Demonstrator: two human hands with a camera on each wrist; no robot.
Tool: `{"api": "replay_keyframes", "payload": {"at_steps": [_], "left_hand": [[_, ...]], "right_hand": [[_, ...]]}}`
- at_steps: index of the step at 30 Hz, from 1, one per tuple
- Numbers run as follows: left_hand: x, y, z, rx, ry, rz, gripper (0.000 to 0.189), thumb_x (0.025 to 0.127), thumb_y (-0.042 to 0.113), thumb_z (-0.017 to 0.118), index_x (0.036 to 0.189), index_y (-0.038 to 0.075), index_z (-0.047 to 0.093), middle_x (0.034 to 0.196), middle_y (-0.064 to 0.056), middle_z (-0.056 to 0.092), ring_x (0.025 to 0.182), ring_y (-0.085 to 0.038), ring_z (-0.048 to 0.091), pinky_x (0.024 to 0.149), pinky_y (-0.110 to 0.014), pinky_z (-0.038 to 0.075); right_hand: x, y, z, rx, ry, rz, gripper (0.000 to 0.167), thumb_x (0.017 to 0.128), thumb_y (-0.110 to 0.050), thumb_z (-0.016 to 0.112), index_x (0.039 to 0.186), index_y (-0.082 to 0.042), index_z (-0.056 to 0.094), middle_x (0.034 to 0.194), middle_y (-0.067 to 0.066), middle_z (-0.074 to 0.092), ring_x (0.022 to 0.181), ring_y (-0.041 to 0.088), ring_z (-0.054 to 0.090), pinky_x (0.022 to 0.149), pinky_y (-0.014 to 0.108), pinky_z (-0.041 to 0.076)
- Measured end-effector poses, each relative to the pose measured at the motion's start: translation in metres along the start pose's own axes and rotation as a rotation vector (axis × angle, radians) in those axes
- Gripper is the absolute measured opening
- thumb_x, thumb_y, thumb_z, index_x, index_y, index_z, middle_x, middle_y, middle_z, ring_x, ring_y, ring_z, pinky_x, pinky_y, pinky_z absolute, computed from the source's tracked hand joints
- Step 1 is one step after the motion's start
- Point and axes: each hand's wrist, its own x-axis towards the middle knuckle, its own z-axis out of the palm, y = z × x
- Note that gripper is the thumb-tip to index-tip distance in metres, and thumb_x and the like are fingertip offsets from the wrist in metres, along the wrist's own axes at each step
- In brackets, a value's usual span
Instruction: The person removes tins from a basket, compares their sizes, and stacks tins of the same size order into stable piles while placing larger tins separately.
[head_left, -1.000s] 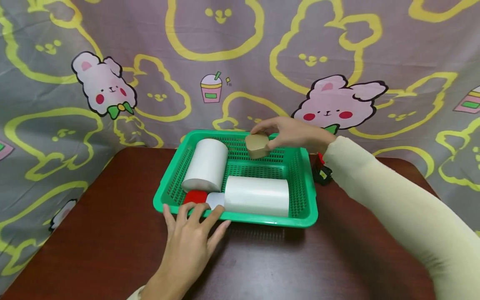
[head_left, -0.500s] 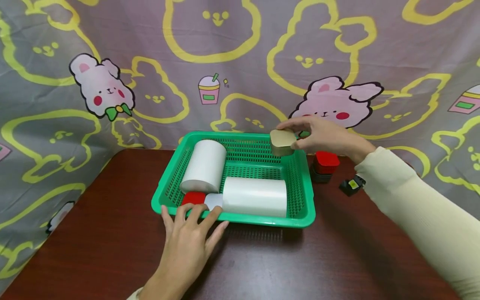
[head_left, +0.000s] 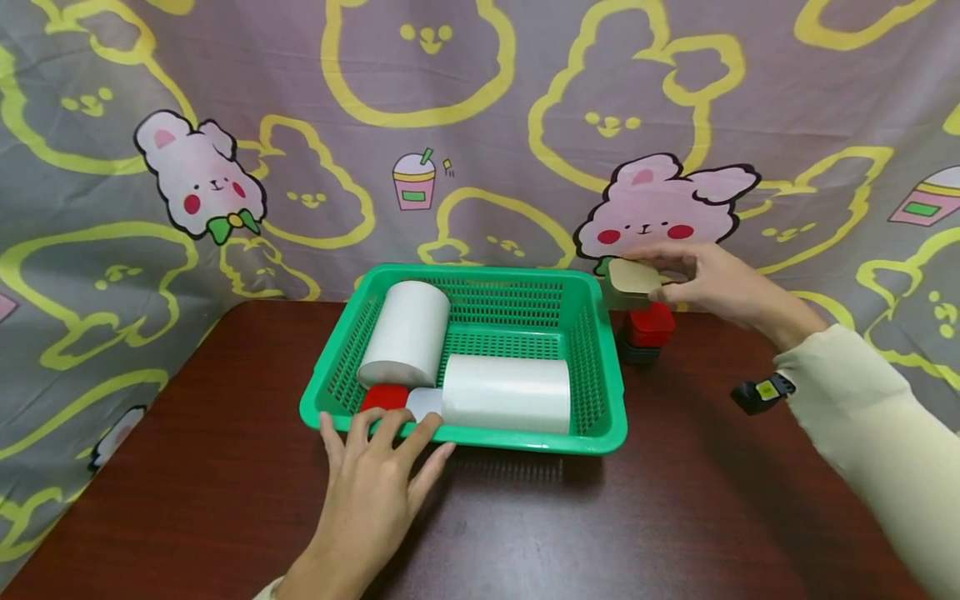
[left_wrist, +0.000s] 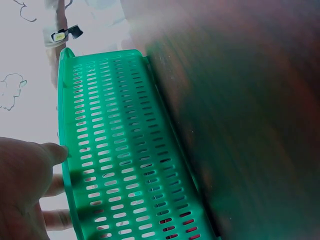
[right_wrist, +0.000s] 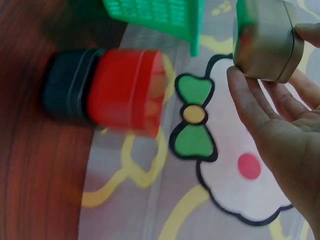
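In the head view, my right hand pinches a small gold square tin with rounded corners between thumb and fingers. The tin is just past the right rim of the green plastic basket, above a stack of a red tin on a black tin. The right wrist view shows the gold tin apart from that stack. My left hand grips the basket's front rim, fingers over it and thumb outside. Two white rolls, a red tin and a pale tin lie inside.
The basket stands on a dark brown wooden table. A patterned curtain hangs behind the table. The black wrist device projects below my right sleeve.
My right hand has carried the gold tin rightward from above the basket to beyond its right rim. The red and black stack has come into sight. My left hand stays on the rim.
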Motion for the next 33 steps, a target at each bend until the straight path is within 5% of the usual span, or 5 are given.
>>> {"api": "replay_keyframes", "payload": {"at_steps": [7,16,33], "left_hand": [[0.001,0.0,0.001,0.0,0.017,0.001,0.065,0.11,0.061,0.029,0.111,0.02,0.079,0.101,-0.008,0.072,0.102,-0.041,0.061,0.092,-0.096,0.026],[0.001,0.0,0.0,0.001,0.008,-0.003,0.066,0.11,0.062,0.028,0.111,0.02,0.079,0.102,-0.008,0.072,0.102,-0.041,0.061,0.092,-0.096,0.026],[0.0,0.001,-0.001,-0.002,-0.012,-0.01,0.067,0.11,0.063,0.027,0.113,0.021,0.079,0.103,-0.008,0.071,0.104,-0.041,0.061,0.093,-0.096,0.025]], "right_hand": [[-0.007,0.021,-0.007,-0.046,0.044,0.002,0.052,0.097,-0.005,0.062,0.148,-0.013,0.057,0.136,-0.001,0.059,0.116,0.014,0.058,0.083,0.022,0.056],[-0.008,0.041,-0.011,-0.042,0.018,0.036,0.052,0.101,-0.01,0.064,0.152,-0.01,0.053,0.149,0.009,0.054,0.119,0.003,0.054,0.087,0.016,0.053],[-0.007,0.057,-0.015,-0.071,0.013,0.072,0.053,0.101,-0.015,0.064,0.153,-0.011,0.052,0.155,0.013,0.048,0.119,0.015,0.05,0.086,0.016,0.051]]}}
